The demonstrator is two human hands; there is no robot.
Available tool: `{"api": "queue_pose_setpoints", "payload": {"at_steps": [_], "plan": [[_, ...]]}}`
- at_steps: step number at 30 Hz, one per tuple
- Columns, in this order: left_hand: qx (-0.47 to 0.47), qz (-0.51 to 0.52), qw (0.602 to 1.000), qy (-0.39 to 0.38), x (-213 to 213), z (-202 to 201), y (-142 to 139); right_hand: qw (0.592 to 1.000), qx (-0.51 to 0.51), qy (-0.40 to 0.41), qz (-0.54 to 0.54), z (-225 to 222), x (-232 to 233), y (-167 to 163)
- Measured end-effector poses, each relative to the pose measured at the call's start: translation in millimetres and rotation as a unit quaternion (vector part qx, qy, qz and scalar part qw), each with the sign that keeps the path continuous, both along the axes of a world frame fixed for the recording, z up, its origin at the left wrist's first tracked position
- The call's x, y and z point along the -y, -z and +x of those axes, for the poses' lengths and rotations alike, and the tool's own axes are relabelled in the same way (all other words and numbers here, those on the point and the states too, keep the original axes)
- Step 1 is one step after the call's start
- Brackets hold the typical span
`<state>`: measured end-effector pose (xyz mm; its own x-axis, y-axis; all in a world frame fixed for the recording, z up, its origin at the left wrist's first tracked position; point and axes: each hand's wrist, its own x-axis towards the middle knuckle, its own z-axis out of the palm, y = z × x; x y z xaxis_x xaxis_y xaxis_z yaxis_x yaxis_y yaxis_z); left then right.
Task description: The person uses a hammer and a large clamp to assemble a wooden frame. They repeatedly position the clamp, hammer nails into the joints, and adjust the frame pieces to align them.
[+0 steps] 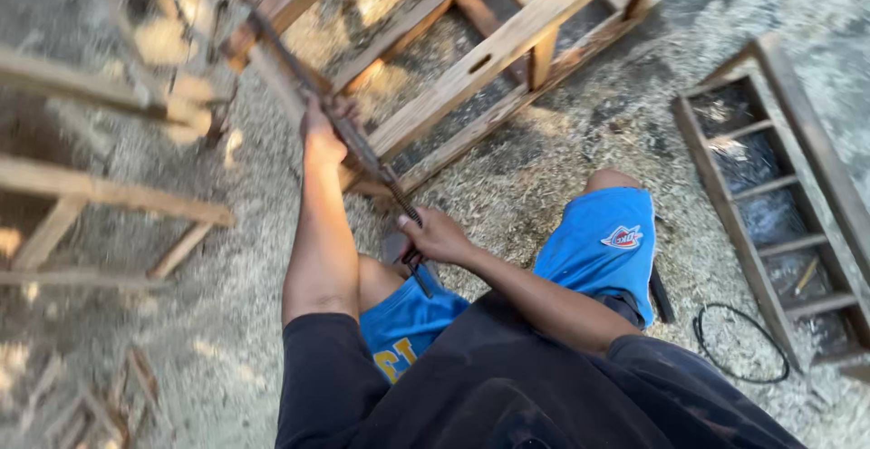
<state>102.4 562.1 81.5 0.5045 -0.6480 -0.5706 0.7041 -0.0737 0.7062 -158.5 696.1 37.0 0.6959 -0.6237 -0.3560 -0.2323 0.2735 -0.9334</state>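
A long dark metal bar clamp (pixel 362 145) runs diagonally from the upper left down toward my lap. My left hand (pixel 324 130) grips its bar about halfway along, arm stretched out. My right hand (pixel 437 234) is closed around the threaded screen end near my knee. The clamp lies against a wooden frame (pixel 507 41) made of light timber rails, which stands on sawdust-covered ground. I am wearing blue shorts and a black shirt.
A wooden ladder-like frame (pixel 770 186) lies on the ground at the right, with a black cable loop (pixel 739 345) beside it. More timber frames (pixel 100 191) stand at the left. Sawdust and shavings cover the ground.
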Motion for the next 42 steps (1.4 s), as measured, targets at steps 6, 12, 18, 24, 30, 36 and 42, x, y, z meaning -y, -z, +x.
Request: {"api": "queue_pose_setpoints", "payload": {"at_steps": [6, 12, 18, 24, 30, 36, 42], "plan": [[0.046, -0.152, 0.987, 0.015, 40, -29, -27, 0.942, -0.047, 0.062, -0.328, -24, 42, -51], [0.023, -0.138, 0.99, 0.017, 68, -107, -91, 0.988, -0.031, 0.024, -0.152, -123, 72, -123], [-0.043, -0.212, 0.971, 0.097, 108, -197, -152, 0.989, -0.008, 0.053, -0.138, -224, 91, -199], [-0.073, -0.205, 0.97, 0.104, 175, -258, -129, 0.988, 0.013, 0.094, -0.121, -270, 131, -185], [-0.1, -0.256, 0.953, 0.128, 248, -300, -79, 0.99, 0.017, 0.115, -0.074, -290, 207, -138], [-0.097, -0.145, 0.982, 0.064, 296, -296, -63, 0.993, -0.028, 0.111, -0.044, -278, 268, -104], [-0.133, -0.123, 0.983, 0.041, 335, -292, -43, 0.993, -0.035, 0.106, -0.025, -276, 308, -92]]}}
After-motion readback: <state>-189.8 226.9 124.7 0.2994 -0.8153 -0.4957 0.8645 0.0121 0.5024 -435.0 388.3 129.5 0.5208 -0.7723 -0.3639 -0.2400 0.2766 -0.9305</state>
